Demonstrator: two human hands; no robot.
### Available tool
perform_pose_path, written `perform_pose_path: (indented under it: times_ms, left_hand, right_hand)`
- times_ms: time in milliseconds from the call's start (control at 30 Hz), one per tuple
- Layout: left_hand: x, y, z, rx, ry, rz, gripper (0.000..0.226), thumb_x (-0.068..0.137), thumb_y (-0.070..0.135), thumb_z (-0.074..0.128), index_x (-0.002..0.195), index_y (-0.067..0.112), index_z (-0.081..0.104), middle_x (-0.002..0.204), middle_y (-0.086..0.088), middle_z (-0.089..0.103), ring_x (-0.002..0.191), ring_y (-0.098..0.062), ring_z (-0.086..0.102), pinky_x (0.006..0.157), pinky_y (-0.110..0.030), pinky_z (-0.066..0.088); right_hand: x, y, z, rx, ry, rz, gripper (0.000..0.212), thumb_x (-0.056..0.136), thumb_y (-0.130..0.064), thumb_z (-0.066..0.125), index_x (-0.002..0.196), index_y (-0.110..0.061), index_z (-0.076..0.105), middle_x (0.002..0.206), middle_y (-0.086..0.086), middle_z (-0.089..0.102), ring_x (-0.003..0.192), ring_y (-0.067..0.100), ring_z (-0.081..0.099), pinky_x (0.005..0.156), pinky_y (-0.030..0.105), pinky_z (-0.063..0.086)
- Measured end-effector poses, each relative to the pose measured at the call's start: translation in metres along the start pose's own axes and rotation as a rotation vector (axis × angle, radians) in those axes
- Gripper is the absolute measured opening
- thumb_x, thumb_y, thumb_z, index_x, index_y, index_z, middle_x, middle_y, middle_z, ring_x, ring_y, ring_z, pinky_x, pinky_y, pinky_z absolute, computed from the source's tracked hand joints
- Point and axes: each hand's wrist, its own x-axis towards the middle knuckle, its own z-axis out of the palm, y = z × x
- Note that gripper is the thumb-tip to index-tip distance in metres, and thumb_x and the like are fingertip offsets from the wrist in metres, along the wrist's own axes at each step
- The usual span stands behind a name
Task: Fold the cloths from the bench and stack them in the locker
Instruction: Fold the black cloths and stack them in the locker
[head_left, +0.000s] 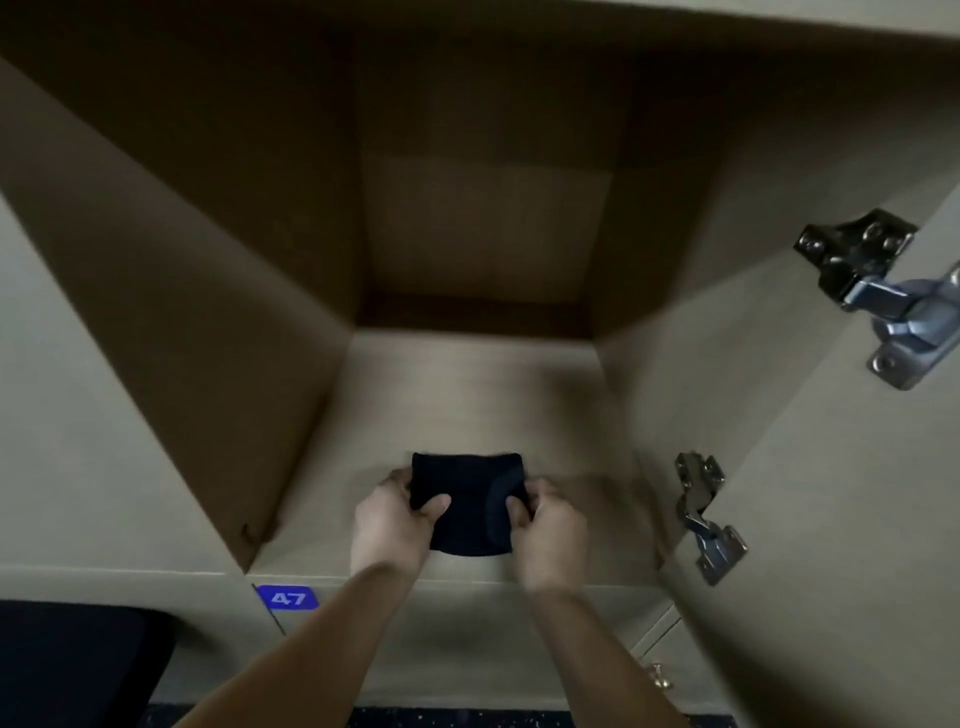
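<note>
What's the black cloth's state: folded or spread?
Folded: black cloth is a compact layered square, gripped by the left hand and right hand.

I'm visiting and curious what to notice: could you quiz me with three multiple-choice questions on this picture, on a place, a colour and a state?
1. Where is the folded black cloth? A. Deep at the back. B. Near the front edge of the locker. C. On the ground outside.
2. What colour is the 47 tag? A. Red. B. Blue. C. Yellow.
3. How is the cloth held? A. By both hands. B. By one hand. C. By none.
Answers: B, it is by the front lip; B, the tag is blue; A, the left hand and right hand each pinch a side.
</note>
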Motion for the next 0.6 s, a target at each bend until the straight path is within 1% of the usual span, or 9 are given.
perform_pose_path:
  times_ms: [67,133,233,300,367,400,433,500,600]
  left_hand:
    - [0.007,-0.006,0.003,0.025,-0.005,0.063,0.042,0.089,0.024,0.07,0.128,0.016,0.056,0.114,-0.003,0.068,0.1,-0.019,0.064,0.088,-0.035,0.055]
    - [0.01,-0.01,0.004,0.095,0.04,0.175,0.049,0.09,0.024,0.068,0.135,0.014,0.051,0.125,-0.005,0.063,0.113,-0.023,0.06,0.097,-0.036,0.05]
    - [0.009,-0.018,0.006,0.45,0.101,0.518,0.045,0.092,0.032,0.047,0.128,0.008,0.061,0.131,-0.01,0.061,0.122,-0.029,0.057,0.1,-0.037,0.046]
    - [0.005,-0.018,0.011,0.674,-0.033,0.642,0.063,0.091,0.038,0.023,0.131,0.007,0.061,0.142,-0.009,0.054,0.134,-0.022,0.048,0.111,-0.032,0.032]
    - [0.003,-0.019,0.013,0.795,-0.141,0.656,0.081,0.086,0.045,-0.002,0.149,0.007,0.033,0.157,-0.006,0.022,0.145,-0.013,0.011,0.117,-0.022,-0.001]
    - [0.005,-0.021,0.013,0.837,-0.175,0.628,0.086,0.081,0.047,-0.012,0.152,0.008,0.017,0.158,-0.004,0.005,0.142,-0.01,-0.005,0.115,-0.022,-0.012]
    - [0.007,-0.021,0.012,0.878,-0.19,0.608,0.089,0.076,0.049,-0.017,0.153,0.009,0.007,0.157,-0.002,-0.004,0.139,-0.008,-0.013,0.114,-0.022,-0.015]
    - [0.008,-0.02,0.011,0.923,-0.206,0.587,0.095,0.071,0.05,-0.022,0.155,0.01,0.001,0.16,-0.002,-0.008,0.137,-0.007,-0.02,0.115,-0.025,-0.013]
    - [0.007,-0.017,0.007,0.982,-0.28,0.555,0.082,0.084,0.054,-0.016,0.155,0.011,-0.007,0.162,-0.002,-0.014,0.144,-0.009,-0.021,0.118,-0.026,-0.012]
  right_hand:
    - [0.003,0.003,0.003,-0.044,0.015,-0.045,0.028,0.095,-0.022,0.057,0.122,-0.014,0.06,0.113,0.005,0.065,0.1,0.022,0.061,0.069,0.016,0.028]
    - [0.002,0.005,0.001,-0.084,0.059,-0.12,0.028,0.094,-0.016,0.056,0.121,-0.011,0.061,0.11,0.009,0.062,0.096,0.027,0.061,0.072,0.023,0.037]
    - [0.001,0.006,0.008,-0.269,0.084,-0.42,0.037,0.085,-0.02,0.051,0.115,-0.007,0.068,0.114,0.011,0.066,0.104,0.03,0.064,0.086,0.034,0.05]
    - [-0.001,0.003,0.012,-0.454,-0.097,-0.533,0.056,0.089,-0.035,0.033,0.124,-0.005,0.065,0.132,0.013,0.06,0.126,0.024,0.055,0.107,0.032,0.033]
    - [0.001,-0.001,0.009,-0.529,-0.275,-0.525,0.096,0.085,-0.058,-0.015,0.149,-0.004,0.032,0.158,0.011,0.022,0.148,0.019,0.018,0.115,0.027,-0.002]
    - [0.004,0.002,0.008,-0.541,-0.365,-0.485,0.112,0.07,-0.064,-0.036,0.154,-0.007,0.012,0.162,0.007,0.001,0.15,0.016,-0.001,0.112,0.025,-0.015]
    - [0.008,0.005,0.005,-0.55,-0.414,-0.46,0.12,0.056,-0.062,-0.045,0.154,-0.01,0.0,0.162,0.004,-0.01,0.148,0.014,-0.012,0.111,0.026,-0.019]
    - [0.012,0.009,0.0,-0.581,-0.455,-0.481,0.125,0.047,-0.061,-0.048,0.154,-0.012,-0.007,0.161,0.002,-0.016,0.147,0.012,-0.018,0.114,0.028,-0.018]
    - [0.014,0.008,-0.003,-0.572,-0.452,-0.473,0.115,0.058,-0.065,-0.045,0.153,-0.012,-0.007,0.161,0.001,-0.017,0.147,0.012,-0.019,0.115,0.028,-0.017]
